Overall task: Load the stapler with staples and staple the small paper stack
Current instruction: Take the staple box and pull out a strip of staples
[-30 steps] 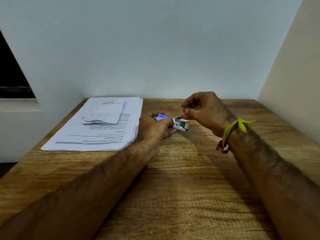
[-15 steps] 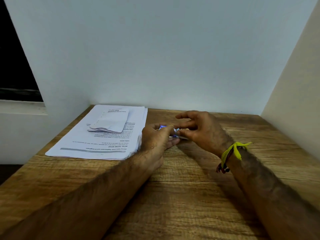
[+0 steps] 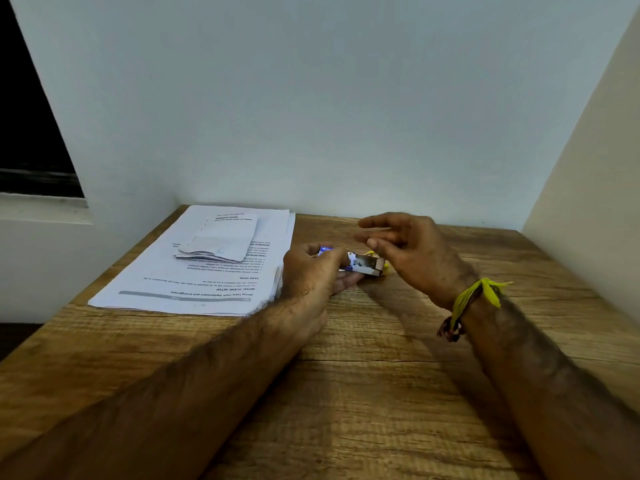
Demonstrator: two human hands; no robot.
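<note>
One wooden table [image 3: 381,393] fills the lower view, meeting pale walls. At its 10 o'clock corner lies a stack of printed sheets [image 3: 194,285], with a small folded paper stack [image 3: 221,242] resting on top. Near centre, the left hand [image 3: 311,275] grips a little staple box [image 3: 363,265], its open end pointing to 3 o'clock. Just beyond, the right hand [image 3: 412,251] hovers with fingers spread loose, holding nothing; a yellow thread [image 3: 479,297] circles its wrist.

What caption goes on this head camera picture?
Left hand grips an open staple box; right hand hovers open beside it.
</note>
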